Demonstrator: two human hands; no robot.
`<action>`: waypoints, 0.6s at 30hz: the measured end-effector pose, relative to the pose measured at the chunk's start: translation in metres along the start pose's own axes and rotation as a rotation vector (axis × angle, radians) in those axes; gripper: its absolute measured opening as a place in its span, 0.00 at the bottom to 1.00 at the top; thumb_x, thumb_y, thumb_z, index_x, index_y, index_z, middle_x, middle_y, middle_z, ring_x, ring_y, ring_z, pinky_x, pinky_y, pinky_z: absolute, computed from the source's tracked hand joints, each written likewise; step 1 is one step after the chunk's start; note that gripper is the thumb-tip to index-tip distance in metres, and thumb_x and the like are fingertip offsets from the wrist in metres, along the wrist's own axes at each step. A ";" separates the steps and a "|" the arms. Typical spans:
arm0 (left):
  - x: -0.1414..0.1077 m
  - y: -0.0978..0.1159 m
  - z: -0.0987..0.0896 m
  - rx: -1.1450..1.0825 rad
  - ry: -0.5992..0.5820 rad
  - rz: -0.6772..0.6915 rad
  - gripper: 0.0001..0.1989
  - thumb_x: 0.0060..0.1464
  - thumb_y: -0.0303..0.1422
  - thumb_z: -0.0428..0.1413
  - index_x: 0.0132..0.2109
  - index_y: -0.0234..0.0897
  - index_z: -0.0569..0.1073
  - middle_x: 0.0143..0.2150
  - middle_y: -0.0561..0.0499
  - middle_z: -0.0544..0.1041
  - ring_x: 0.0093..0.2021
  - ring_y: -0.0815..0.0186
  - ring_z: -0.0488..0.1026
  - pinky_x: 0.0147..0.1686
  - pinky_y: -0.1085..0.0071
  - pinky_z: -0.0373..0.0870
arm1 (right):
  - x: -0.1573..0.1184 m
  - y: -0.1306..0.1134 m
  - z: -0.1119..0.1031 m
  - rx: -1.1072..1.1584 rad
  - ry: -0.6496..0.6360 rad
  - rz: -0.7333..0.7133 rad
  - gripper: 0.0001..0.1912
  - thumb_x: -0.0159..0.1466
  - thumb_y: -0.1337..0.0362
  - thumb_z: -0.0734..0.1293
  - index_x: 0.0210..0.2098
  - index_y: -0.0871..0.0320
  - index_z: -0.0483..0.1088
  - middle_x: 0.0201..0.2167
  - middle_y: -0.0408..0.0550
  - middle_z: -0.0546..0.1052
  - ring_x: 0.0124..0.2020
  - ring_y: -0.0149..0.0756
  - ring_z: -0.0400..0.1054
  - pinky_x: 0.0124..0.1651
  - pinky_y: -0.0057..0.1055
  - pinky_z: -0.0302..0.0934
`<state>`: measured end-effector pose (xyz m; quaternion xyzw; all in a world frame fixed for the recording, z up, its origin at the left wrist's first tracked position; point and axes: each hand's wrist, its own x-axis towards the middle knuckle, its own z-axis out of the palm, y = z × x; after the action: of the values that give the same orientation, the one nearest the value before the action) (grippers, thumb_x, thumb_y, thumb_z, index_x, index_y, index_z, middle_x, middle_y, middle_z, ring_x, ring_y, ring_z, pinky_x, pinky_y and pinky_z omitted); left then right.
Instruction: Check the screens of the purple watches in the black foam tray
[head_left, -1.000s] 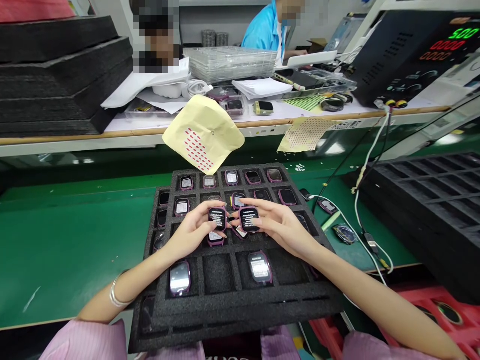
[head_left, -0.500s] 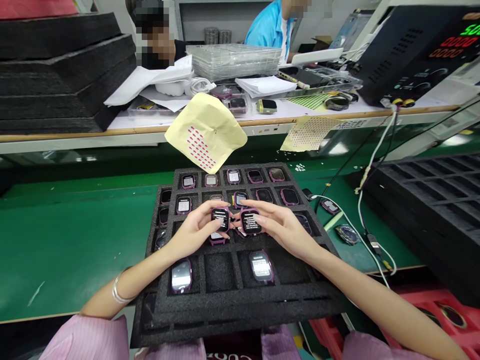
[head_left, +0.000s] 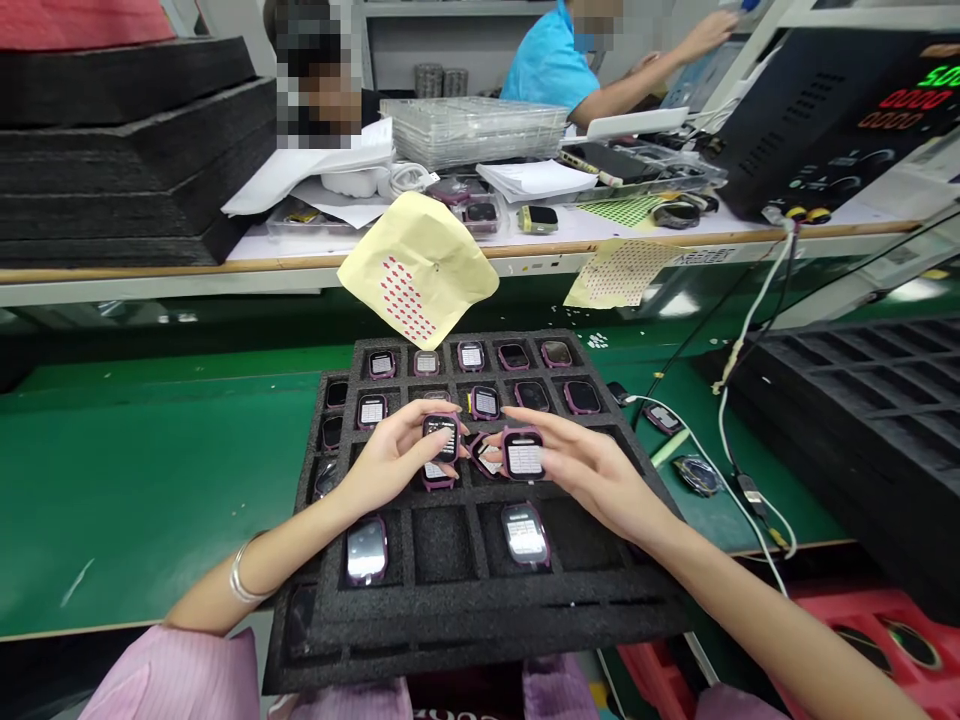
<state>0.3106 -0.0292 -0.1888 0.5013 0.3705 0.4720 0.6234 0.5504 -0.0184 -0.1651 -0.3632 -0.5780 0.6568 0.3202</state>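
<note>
My left hand is closed around a purple-framed smartwatch body without straps, its thumb on the lit screen. Between the fingers and thumb of my right hand is a second purple smartwatch body, its screen showing a light panel. Both are held above a black foam tray divided into square pockets. Several more watch bodies lie in those pockets, among them one with a bright screen and another at the near left. A tilted watch body shows between my hands, partly hidden.
A yellow sticker sheet with red arrows hangs from the shelf edge behind the tray. White cables run down at the right, near a power supply. Black foam trays are stacked at right and left. Two people sit across the bench.
My right hand has moved slightly right with its watch, away from the left one. That watch's screen changed from dark text to a light panel. The blue-clad person's arm is now raised.
</note>
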 end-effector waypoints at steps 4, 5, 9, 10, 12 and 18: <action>-0.001 0.000 0.000 -0.043 -0.020 -0.009 0.15 0.56 0.35 0.57 0.49 0.35 0.70 0.45 0.44 0.74 0.40 0.61 0.77 0.33 0.68 0.79 | -0.025 -0.005 -0.010 -0.114 -0.059 0.036 0.36 0.61 0.64 0.71 0.64 0.54 0.53 0.52 0.55 0.73 0.55 0.45 0.68 0.59 0.44 0.62; -0.001 0.000 0.000 -0.055 -0.026 -0.008 0.15 0.55 0.35 0.58 0.49 0.35 0.70 0.44 0.45 0.74 0.40 0.61 0.77 0.33 0.68 0.79 | -0.031 -0.005 -0.013 -0.197 -0.066 0.050 0.33 0.62 0.63 0.70 0.63 0.54 0.55 0.52 0.55 0.73 0.54 0.46 0.68 0.57 0.44 0.63; -0.003 0.001 0.002 -0.071 -0.030 -0.007 0.18 0.53 0.30 0.60 0.51 0.37 0.68 0.44 0.46 0.74 0.40 0.63 0.76 0.35 0.70 0.78 | -0.050 -0.010 -0.025 -0.754 -0.142 0.029 0.23 0.61 0.59 0.69 0.55 0.53 0.67 0.53 0.53 0.71 0.56 0.49 0.65 0.60 0.47 0.59; -0.004 0.001 0.003 -0.069 -0.028 -0.007 0.19 0.52 0.29 0.61 0.51 0.37 0.68 0.44 0.46 0.73 0.41 0.63 0.76 0.36 0.70 0.78 | -0.053 -0.013 -0.028 -0.865 -0.196 0.016 0.24 0.60 0.57 0.71 0.54 0.53 0.68 0.54 0.52 0.69 0.57 0.50 0.63 0.60 0.46 0.58; -0.005 0.002 0.003 -0.063 -0.027 -0.007 0.19 0.53 0.29 0.60 0.51 0.37 0.68 0.44 0.46 0.73 0.41 0.63 0.76 0.36 0.71 0.77 | -0.052 -0.017 -0.034 -0.993 -0.301 -0.013 0.28 0.57 0.54 0.72 0.55 0.52 0.68 0.56 0.52 0.67 0.58 0.50 0.61 0.59 0.44 0.59; -0.006 0.000 0.004 -0.030 -0.019 0.001 0.20 0.53 0.30 0.60 0.53 0.37 0.66 0.45 0.46 0.72 0.42 0.63 0.75 0.37 0.70 0.76 | -0.019 -0.005 -0.041 -1.306 -0.031 -0.169 0.14 0.69 0.60 0.59 0.45 0.58 0.72 0.43 0.54 0.74 0.48 0.48 0.68 0.53 0.46 0.62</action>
<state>0.3128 -0.0357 -0.1884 0.4967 0.3572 0.4729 0.6341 0.5953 -0.0118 -0.1605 -0.4268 -0.8887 0.1490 0.0761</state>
